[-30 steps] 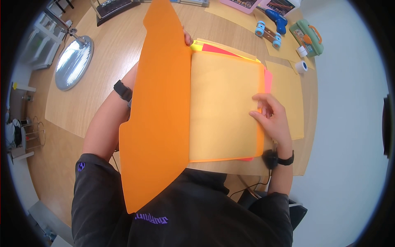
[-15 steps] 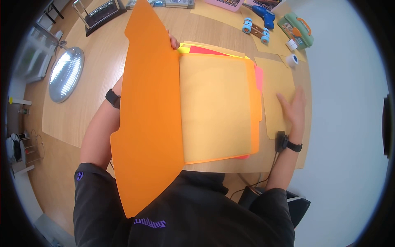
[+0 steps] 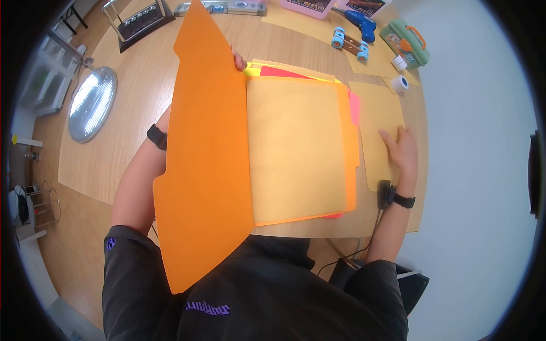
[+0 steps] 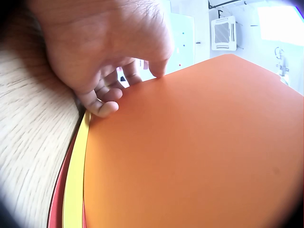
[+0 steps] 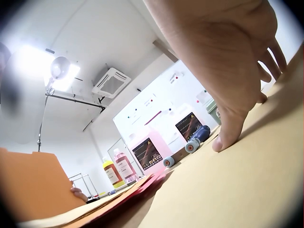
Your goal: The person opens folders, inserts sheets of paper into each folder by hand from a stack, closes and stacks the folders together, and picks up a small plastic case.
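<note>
An orange file folder (image 3: 207, 170) stands with its cover lifted upright. My left hand (image 4: 109, 52) holds the cover by its far edge, thumb and curled fingers at the rim; most of this hand is hidden behind the cover in the head view. Inside the folder lies a tan paper sheet (image 3: 296, 148). Red and yellow folders stick out beneath it, the red folder (image 3: 284, 72) at the far side. To the right, my right hand (image 3: 402, 152) rests its spread thumb and fingertips on another tan paper (image 5: 213, 190) lying on the table.
A toy with blue wheels (image 3: 350, 44), a blue toy drill (image 3: 361, 24), a green toy case (image 3: 405, 42) and small white rolls (image 3: 400, 84) sit at the back right. A round mirror (image 3: 92, 105) stands left, with a Newton's cradle (image 3: 139, 25) at the back left.
My right hand has left the right edge of the folder's tan sheet and moved right onto the loose tan paper. The left hand still holds the cover up.
</note>
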The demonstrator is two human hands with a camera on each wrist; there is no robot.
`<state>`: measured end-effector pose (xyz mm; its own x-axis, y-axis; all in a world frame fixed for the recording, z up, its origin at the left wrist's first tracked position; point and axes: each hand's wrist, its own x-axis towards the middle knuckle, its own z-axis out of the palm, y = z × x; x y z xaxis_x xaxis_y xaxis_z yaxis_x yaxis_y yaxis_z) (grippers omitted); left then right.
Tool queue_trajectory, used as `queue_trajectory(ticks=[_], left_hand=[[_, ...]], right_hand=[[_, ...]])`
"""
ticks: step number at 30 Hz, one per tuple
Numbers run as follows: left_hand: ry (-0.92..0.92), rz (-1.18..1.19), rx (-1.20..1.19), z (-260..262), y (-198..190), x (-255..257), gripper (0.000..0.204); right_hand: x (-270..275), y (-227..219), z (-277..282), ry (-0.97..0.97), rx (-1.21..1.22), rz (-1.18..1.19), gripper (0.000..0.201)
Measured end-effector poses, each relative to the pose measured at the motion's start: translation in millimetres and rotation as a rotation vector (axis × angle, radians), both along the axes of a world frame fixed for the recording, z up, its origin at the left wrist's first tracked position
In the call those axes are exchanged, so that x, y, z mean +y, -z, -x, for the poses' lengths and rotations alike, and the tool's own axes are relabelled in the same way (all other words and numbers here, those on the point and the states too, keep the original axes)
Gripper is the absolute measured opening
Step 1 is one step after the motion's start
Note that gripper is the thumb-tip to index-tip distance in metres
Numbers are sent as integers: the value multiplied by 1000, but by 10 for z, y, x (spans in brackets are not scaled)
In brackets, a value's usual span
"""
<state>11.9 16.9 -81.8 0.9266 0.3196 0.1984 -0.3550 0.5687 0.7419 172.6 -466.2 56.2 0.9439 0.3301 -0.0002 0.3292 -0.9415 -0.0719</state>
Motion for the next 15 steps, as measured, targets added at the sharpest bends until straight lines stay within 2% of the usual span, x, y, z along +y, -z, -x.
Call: queue_trajectory(ticks=[2,4,8,10,11,13,15], left_hand=[[3,6,9,20,-16,-4,49],[5,-8,25,35,-40,-27,49],[7,-32,59,71,-181,-118,48],[5,-45,79,111,-267,-152,48],[4,-52,89,135,-314,-169,48],[5,-64,107,173,-397,-204,48],[-8,-80,125,207,-471,-236,48]], right_hand=[[-3,1,6,17,16,13,85],[-78,100,-36,-22,-134,10,84],[-9,-4,28,11,-182,-41,82],[-74,28,-27,-66,-353,-175,68],[-35,-18,-2,-69,-351,-176,68],[57,-170,63,182,-160,-388,52],[47,-153,54,164,-216,-425,45]])
